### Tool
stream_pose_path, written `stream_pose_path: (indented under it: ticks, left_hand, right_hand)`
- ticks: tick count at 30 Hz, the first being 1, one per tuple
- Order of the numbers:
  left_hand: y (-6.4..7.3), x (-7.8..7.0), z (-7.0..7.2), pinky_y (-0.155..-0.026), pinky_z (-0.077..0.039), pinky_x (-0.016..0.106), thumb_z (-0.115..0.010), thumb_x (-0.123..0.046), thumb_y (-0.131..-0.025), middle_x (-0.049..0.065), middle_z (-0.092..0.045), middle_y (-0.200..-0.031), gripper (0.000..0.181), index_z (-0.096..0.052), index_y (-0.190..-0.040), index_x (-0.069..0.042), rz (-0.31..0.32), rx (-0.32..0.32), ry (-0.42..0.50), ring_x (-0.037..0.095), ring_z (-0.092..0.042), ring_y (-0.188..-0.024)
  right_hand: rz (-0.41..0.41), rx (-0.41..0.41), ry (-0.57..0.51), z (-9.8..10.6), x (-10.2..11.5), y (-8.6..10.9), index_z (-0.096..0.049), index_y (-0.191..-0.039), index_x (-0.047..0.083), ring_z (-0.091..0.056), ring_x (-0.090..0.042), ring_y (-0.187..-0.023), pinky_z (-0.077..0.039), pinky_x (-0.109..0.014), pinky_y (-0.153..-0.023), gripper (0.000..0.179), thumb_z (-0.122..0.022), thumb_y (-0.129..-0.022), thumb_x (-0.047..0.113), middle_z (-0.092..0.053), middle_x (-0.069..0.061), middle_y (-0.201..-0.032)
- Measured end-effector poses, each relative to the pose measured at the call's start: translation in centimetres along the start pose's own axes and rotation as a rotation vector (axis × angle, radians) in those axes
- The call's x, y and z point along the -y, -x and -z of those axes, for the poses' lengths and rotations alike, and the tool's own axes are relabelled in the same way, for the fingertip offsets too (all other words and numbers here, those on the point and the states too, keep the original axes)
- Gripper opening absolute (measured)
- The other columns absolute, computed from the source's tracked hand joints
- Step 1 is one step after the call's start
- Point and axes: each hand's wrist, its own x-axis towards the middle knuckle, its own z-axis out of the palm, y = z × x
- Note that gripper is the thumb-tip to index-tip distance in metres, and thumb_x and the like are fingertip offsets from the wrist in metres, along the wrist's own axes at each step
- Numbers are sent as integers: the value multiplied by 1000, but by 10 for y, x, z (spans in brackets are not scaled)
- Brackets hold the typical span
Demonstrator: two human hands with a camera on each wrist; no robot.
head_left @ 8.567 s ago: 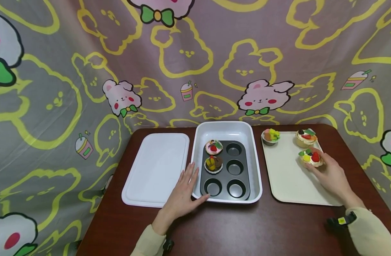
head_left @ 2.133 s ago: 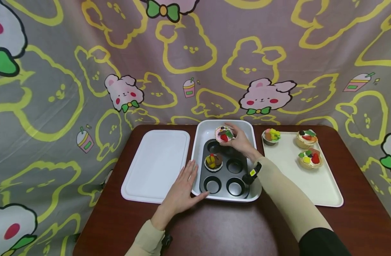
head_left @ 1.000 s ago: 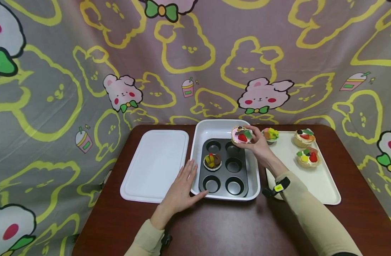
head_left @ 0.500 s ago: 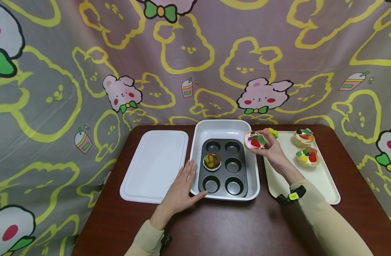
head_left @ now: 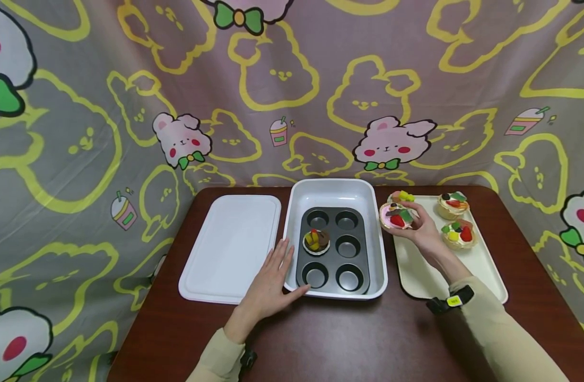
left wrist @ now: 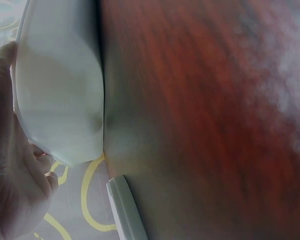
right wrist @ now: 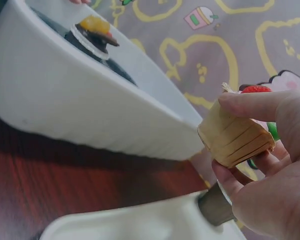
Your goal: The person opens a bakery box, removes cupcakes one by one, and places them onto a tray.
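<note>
My right hand [head_left: 427, 236] holds a pink-cream fruit tart [head_left: 394, 216] between thumb and fingers, above the left edge of the cream tray [head_left: 425, 281]. In the right wrist view, the tart's ribbed pale crust [right wrist: 237, 137] is tilted toward the camera. Behind it a dark-cupped cupcake [head_left: 402, 196] is partly hidden. My left hand [head_left: 270, 286] rests, fingers extended, on the left rim of the white basin [head_left: 330, 193]. Inside that basin lies a dark muffin pan [head_left: 332, 268]; a chocolate-and-yellow-fruit cupcake [head_left: 316, 241] sits in its middle left cup.
Two more fruit tarts, one at the back [head_left: 452, 205] and one with a strawberry [head_left: 459, 234], stand on the cream tray's right side. A flat white lid [head_left: 232, 246] lies left of the basin. The brown table [head_left: 339, 339] meets a patterned cloth [head_left: 320, 106] behind.
My right hand released the strawberry tart on the cream tray, then lifted the pink-cream tart from the pan's back left cup and carried it right. My left hand stays at the basin.
</note>
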Motion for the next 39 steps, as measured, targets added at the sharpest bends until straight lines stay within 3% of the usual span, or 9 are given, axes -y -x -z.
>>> stream_pose_path:
  ticks: [6,11,22,31,39]
  left_hand:
    - [1,1,-1,-142,-18,50,-57,-78,-99,9,-6,-188,109,-21,-177,-10,0,-1,3,26,-10,-175]
    - [1,0,-1,-142,-18,50,-57,-78,-99,9,-6,-188,109,-21,-177,-10,0,1,4,26,-10,-175]
    - [0,-1,-1,-142,-18,51,-57,-78,-99,9,-7,-188,109,-22,-176,-10,10,-2,5,27,-11,-175]
    - [0,-1,0,-142,-18,49,-57,-77,-99,9,-6,-188,108,-22,-176,-10,15,3,2,25,-11,-175]
    - [0,-1,0,-142,-19,50,-58,-77,-99,9,-8,-188,108,-23,-176,-10,16,-4,6,26,-12,-175]
  right_hand:
    - [17,-6,-74,10,-11,3,-49,-140,31,-62,14,-106,-55,-9,-86,65,-77,-96,-7,-66,31,-112]
    - [41,-12,-129,16,-21,6,-51,-135,30,-65,13,-101,-53,-8,-84,64,-76,-94,-13,-72,31,-107]
    - [-10,-38,16,29,-39,1,-49,-140,30,-62,14,-98,-50,-7,-85,64,-79,-95,-5,-66,35,-104]
    - [-43,-59,62,37,-48,-5,-48,-141,27,-60,16,-98,-49,-6,-86,63,-81,-96,-1,-63,37,-101]
    - [-51,-57,91,38,-52,-6,-45,-150,10,-59,19,-99,-50,-5,-86,67,-82,-95,-1,-61,38,-103]
